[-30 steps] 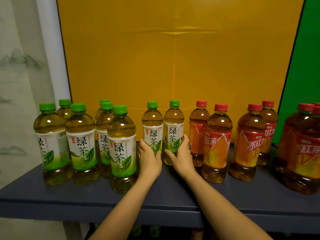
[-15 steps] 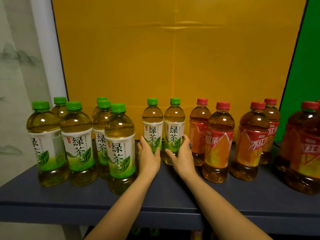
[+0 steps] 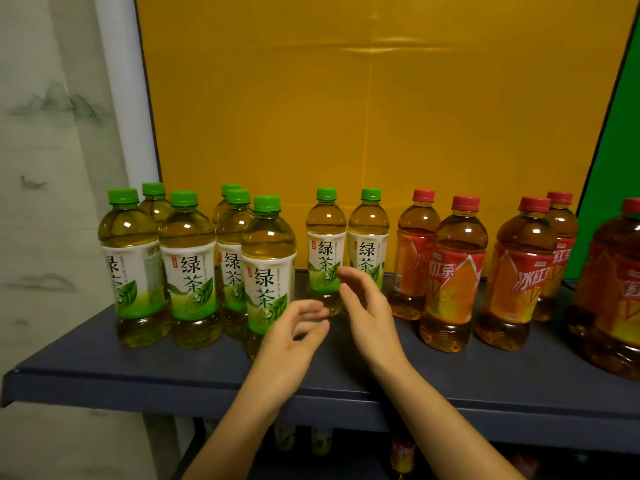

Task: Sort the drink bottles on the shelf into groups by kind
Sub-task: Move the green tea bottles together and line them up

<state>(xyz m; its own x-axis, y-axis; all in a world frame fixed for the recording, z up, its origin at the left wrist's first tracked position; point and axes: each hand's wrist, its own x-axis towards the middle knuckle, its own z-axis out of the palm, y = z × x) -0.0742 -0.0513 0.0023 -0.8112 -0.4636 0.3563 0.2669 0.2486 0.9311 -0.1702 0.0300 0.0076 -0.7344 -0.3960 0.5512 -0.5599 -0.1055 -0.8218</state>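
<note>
Nothing is held: the left hand and right hand are seen loose-fingered and empty, just in front of the two green tea bottles. These are stood upright at the back of the shelf, between the green-capped cluster and the red tea bottles. A placement appears finished; a check for strays is called for next. Half a second earlier both bottles were clasped.
</note>
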